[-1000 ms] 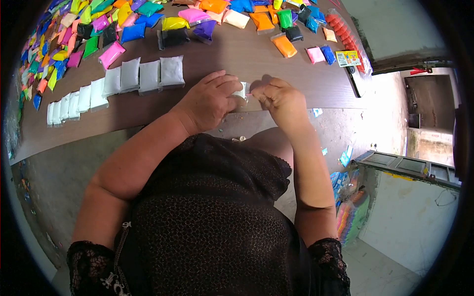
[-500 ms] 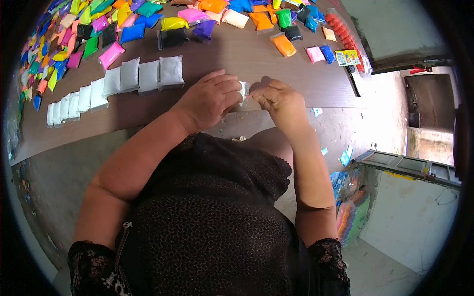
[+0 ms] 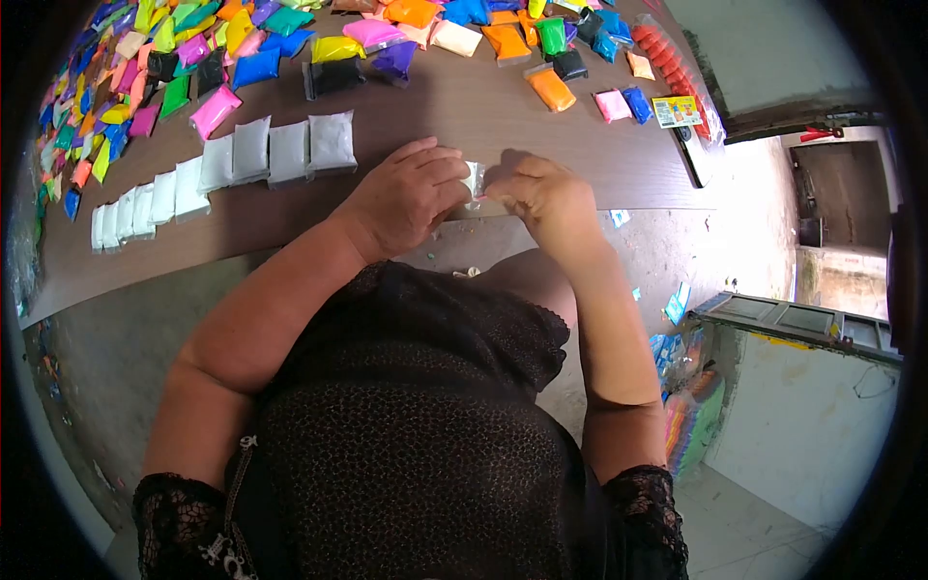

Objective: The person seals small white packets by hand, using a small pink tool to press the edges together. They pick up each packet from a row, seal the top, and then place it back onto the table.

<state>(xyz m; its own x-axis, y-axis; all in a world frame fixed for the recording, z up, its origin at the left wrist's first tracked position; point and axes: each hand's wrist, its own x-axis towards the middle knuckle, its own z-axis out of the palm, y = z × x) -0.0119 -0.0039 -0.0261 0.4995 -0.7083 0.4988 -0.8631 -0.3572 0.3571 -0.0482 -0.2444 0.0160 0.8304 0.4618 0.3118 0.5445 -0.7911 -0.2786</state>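
Observation:
A small clear packet with something white in it [image 3: 474,181] lies at the table's front edge between my hands. My left hand [image 3: 411,198] is closed over its left side, fingers curled, and hides part of it. On the packet's right side my right hand [image 3: 543,193] pinches its edge, where a bit of pink shows. To the left, several white packets [image 3: 333,142] stand in a slanting row on the brown table [image 3: 435,106].
Many coloured packets [image 3: 256,68] cover the table's back left and back edge. At the right lie an orange packet [image 3: 551,89], a black phone-like object [image 3: 692,159], a yellow printed card [image 3: 677,112] and red items in plastic [image 3: 667,63]. Scraps lie on the floor.
My right hand has shifted very slightly left against the packet. The table's contents appear a little further left in the view.

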